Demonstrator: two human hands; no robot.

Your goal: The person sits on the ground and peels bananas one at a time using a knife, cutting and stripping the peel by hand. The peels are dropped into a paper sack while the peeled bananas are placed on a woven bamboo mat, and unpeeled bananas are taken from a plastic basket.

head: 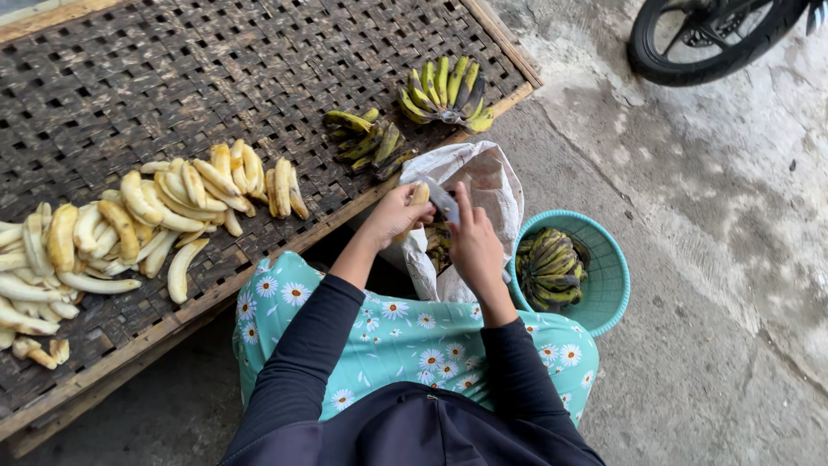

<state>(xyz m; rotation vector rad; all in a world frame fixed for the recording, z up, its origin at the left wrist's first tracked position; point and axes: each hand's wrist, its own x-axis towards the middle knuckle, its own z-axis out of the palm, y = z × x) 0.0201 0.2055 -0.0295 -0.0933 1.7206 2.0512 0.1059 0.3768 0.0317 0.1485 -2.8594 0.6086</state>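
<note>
Two hands point(435, 229) peeling banana point(420, 193), teal basket point(608, 285) of green bananas point(550, 267)

Both hands point(435, 229) together, fingers curled

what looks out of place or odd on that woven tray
Nothing is spilled or damaged. The peeled bananas lie in a loose heap on the woven bamboo tray, with two unpeeled bunches apart near its far corner.

Grey concrete floor point(690, 345), woven bamboo rack point(172, 78), motorbike wheel point(699, 43), daylight.
</note>
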